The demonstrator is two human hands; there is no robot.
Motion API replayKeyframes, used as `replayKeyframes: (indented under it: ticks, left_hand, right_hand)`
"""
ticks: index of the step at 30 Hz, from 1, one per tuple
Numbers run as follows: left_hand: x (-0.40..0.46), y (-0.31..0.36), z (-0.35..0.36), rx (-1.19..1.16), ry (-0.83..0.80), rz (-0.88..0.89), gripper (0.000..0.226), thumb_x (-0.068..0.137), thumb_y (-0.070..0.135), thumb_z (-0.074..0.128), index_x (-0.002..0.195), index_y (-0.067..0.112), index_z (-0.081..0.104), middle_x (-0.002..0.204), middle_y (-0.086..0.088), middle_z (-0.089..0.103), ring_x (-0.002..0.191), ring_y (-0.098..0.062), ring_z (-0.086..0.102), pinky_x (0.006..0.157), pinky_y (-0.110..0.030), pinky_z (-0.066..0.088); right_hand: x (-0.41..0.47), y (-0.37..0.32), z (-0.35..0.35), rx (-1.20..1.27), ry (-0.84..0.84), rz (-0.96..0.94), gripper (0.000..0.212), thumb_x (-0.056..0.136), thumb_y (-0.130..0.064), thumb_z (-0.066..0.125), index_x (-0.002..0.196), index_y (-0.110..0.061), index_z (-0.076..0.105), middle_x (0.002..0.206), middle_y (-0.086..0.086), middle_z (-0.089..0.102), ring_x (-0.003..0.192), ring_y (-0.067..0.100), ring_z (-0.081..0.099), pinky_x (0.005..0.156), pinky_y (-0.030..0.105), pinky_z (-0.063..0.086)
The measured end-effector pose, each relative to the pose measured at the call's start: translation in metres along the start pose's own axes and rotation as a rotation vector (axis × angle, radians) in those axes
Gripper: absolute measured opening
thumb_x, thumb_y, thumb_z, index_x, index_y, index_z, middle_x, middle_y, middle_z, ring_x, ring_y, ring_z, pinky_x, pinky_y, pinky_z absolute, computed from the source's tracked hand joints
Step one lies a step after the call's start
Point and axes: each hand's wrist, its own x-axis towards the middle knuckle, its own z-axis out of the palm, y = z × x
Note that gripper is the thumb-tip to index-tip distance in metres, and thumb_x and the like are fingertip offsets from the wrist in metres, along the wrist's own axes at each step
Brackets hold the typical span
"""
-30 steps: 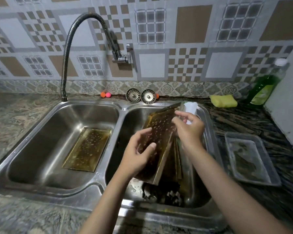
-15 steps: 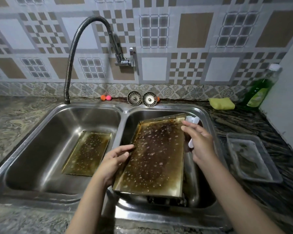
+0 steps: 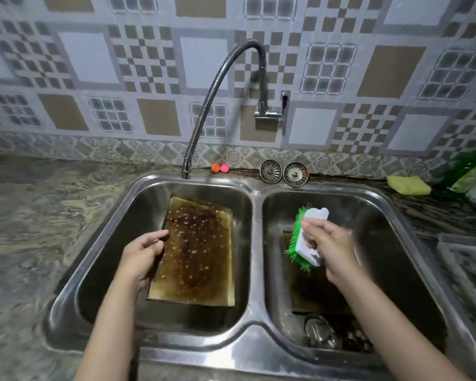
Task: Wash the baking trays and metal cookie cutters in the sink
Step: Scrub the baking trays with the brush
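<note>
A double steel sink (image 3: pixel 254 320) is set into a marbled stone worktop (image 3: pixel 33 243), its two basins side by side under a patterned tile wall. In the left basin a greasy baking tray (image 3: pixel 198 254) lies flat on the bottom, its brown surface speckled with pale spots. The left hand (image 3: pixel 143 257) is at the tray's left edge, fingers curled around the rim — it grips the tray there. Over the right basin the right hand (image 3: pixel 327 246) is clamped on a scrubbing brush (image 3: pixel 308 237) with a white back and green bristles, the bristles facing left; the hand is slightly blurred. Beneath the brush another dark tray (image 3: pixel 313 295) lies in the right basin, and at that basin's near end sit shiny metal pieces (image 3: pixel 324 336), too blurred to identify surely.

A flexible tap (image 3: pixel 217 105) rises from the sink's back rim at the left basin and arches up towards the wall. Along the back edge of the worktop stand two round sink strainers (image 3: pixel 283 171), with two small balls (image 3: pixel 220 168) — one orange, one pink — to their left. Toward the back right corner lie a yellow sponge (image 3: pixel 408 185) and a green bottle (image 3: pixel 467 171), half cut off by the frame. A clear plastic tray (image 3: pixel 465 259) rests near the worktop's right edge.
</note>
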Motion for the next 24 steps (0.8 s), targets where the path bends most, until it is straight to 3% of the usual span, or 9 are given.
replayKeyframes:
  ticks: [2,4,8,10,15,20,22,24]
  left_hand:
    - [0.026,-0.009,-0.012,0.1,0.02,-0.028,0.032,0.092,-0.003,0.049,0.101,0.017,0.071,0.103,-0.01,0.068,0.089,-0.02,0.063,0.082,-0.033,0.05]
    - [0.053,-0.021,-0.02,0.137,0.023,-0.086,0.033,0.091,-0.003,0.05,0.093,0.022,0.072,0.105,-0.012,0.068,0.09,-0.022,0.062,0.087,-0.036,0.051]
    - [0.087,-0.042,-0.016,0.155,0.016,-0.181,0.034,0.091,-0.006,0.045,0.107,0.012,0.069,0.094,-0.011,0.066,0.072,-0.017,0.057,0.061,-0.026,0.047]
    - [0.099,-0.051,-0.012,0.158,0.024,-0.189,0.036,0.089,-0.007,0.044,0.11,0.01,0.068,0.101,-0.016,0.066,0.068,-0.018,0.056,0.057,-0.024,0.045]
    - [0.119,-0.062,-0.005,0.28,-0.067,-0.167,0.039,0.089,-0.003,0.04,0.109,0.018,0.066,0.105,-0.012,0.064,0.085,-0.025,0.062,0.074,-0.031,0.05]
    - [0.126,-0.068,0.017,0.559,-0.208,-0.083,0.025,0.085,0.012,0.052,0.108,0.014,0.063,0.112,-0.009,0.065,0.096,-0.026,0.061,0.091,-0.034,0.049]
    - [0.102,-0.048,0.04,0.601,-0.241,0.029,0.024,0.089,0.014,0.053,0.112,0.017,0.06,0.11,-0.004,0.061,0.102,-0.023,0.058,0.09,-0.028,0.044]
    - [0.076,-0.033,0.071,0.568,-0.294,0.172,0.026,0.09,0.013,0.055,0.115,0.014,0.06,0.108,-0.002,0.061,0.105,-0.019,0.057,0.09,-0.025,0.041]
  right_hand:
    - [-0.006,0.007,0.011,-0.007,0.013,0.014,0.002,0.084,-0.008,0.069,0.086,-0.008,0.07,0.057,0.002,0.054,0.049,0.008,0.045,0.044,0.013,0.037]
    - [-0.013,0.016,0.023,-0.032,0.032,0.028,0.003,0.086,-0.006,0.067,0.087,-0.007,0.07,0.062,0.006,0.055,0.051,0.011,0.045,0.042,0.012,0.036]
    - [-0.028,0.025,0.03,-0.089,0.111,0.039,0.005,0.087,-0.008,0.065,0.086,-0.008,0.07,0.065,0.008,0.053,0.057,0.016,0.045,0.038,0.012,0.031]
    - [-0.033,0.028,0.026,-0.109,0.137,0.041,0.008,0.088,-0.009,0.064,0.084,-0.011,0.07,0.067,0.009,0.053,0.059,0.017,0.045,0.038,0.012,0.03]
    - [-0.047,0.029,0.008,-0.161,0.206,0.059,0.009,0.088,-0.01,0.063,0.091,-0.007,0.071,0.069,0.01,0.053,0.061,0.018,0.044,0.04,0.016,0.027]
    - [-0.057,0.019,-0.011,-0.167,0.234,0.068,0.01,0.089,-0.012,0.063,0.097,-0.011,0.07,0.074,0.01,0.058,0.063,0.015,0.05,0.048,0.02,0.037]
    - [-0.055,0.017,-0.021,-0.183,0.24,0.071,0.021,0.09,-0.013,0.063,0.109,-0.02,0.067,0.077,0.007,0.062,0.065,0.015,0.054,0.047,0.02,0.039]
    - [-0.054,0.017,-0.029,-0.198,0.256,0.074,0.035,0.089,-0.013,0.065,0.12,-0.028,0.059,0.087,0.002,0.063,0.071,0.017,0.057,0.053,0.028,0.044]
